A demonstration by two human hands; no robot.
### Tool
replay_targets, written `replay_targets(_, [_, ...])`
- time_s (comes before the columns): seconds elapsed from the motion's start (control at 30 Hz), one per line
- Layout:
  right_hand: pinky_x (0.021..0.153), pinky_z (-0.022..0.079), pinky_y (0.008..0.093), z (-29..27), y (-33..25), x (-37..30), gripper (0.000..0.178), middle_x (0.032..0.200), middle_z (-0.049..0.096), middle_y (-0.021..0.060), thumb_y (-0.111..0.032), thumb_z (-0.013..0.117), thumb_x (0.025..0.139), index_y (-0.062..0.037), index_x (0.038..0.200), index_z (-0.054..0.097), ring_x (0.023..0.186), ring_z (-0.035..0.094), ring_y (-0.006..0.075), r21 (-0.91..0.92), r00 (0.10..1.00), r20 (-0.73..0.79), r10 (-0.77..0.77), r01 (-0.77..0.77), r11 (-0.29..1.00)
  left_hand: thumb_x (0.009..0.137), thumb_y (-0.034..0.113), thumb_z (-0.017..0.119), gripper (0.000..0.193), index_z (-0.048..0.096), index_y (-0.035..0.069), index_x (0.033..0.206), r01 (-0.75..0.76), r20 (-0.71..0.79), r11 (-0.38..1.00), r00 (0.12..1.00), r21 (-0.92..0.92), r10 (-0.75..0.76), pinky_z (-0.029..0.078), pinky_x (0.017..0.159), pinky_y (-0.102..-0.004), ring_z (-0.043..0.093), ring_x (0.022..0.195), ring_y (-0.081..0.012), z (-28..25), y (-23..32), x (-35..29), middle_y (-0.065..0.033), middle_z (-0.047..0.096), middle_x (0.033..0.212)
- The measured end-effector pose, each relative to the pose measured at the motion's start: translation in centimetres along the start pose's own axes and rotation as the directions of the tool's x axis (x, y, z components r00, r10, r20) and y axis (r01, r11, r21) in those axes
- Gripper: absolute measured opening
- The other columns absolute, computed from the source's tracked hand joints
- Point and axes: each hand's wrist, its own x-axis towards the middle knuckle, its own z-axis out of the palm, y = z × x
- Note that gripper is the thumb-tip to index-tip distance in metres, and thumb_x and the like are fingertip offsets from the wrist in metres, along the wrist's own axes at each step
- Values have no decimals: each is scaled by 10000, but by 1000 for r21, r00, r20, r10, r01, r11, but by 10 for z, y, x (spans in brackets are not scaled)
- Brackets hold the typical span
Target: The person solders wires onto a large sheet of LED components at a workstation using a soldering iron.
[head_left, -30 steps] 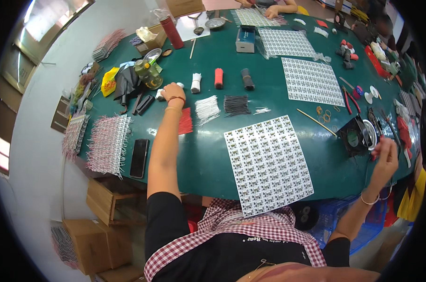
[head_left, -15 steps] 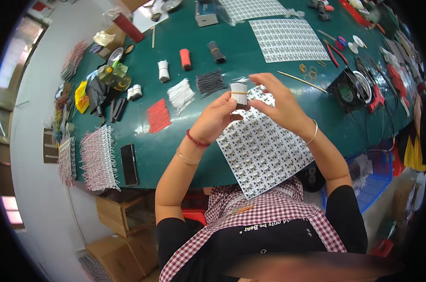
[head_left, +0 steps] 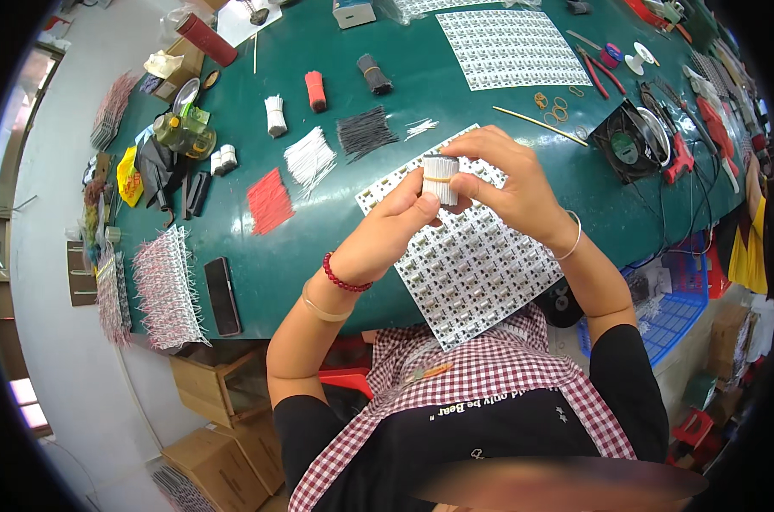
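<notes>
A bundle of short white wires (head_left: 439, 189), with a tan rubber band round its middle and a dark top end, stands upright between my hands. My left hand (head_left: 397, 217) is closed on its left side. My right hand (head_left: 508, 175) grips it from the right, fingers at the top and thumb near the band. Below them lies a white circuit board panel (head_left: 468, 282) with rows of small parts. Just beyond the hands are a few loose white wires (head_left: 421, 128), a black wire pile (head_left: 366, 134), a white wire pile (head_left: 309, 160) and a red wire pile (head_left: 269, 201).
Tied bundles in white (head_left: 275, 116), red (head_left: 316, 91) and black (head_left: 374, 74) stand farther back. Rubber bands (head_left: 559, 109), a wooden stick (head_left: 539, 125), red-handled pliers (head_left: 605, 75) and a black fan (head_left: 630, 141) are at right. A phone (head_left: 222, 296) lies left, beside wired panels (head_left: 167, 290).
My right hand has closed from an open position onto the white wire bundle. The bundle's dark end, at the bottom before, is now on top. The whole view has shifted slightly.
</notes>
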Motion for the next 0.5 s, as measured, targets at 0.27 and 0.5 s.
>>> replay_targets(0.27, [785,464,382,13,10,-7,186,897,630,122,-85,646,804,-3,971,632,887,564,294,-183,995,-20,-97,91,979,951,327,539,389,516,18,1186,57,1,985,998,160,-58,441,830,-263,552,987,-103,-9,-10,15,-44,600,1070])
replay_targets(0.5, [753,468,384,30,81,3,165,895,605,113,-109,644,810,-7,937,615,855,549,297,-371,989,-64,-134,101,923,841,269,693,358,536,0,1017,89,76,913,989,398,-130,484,689,-295,617,779,-147,-56,-45,93,-60,641,860])
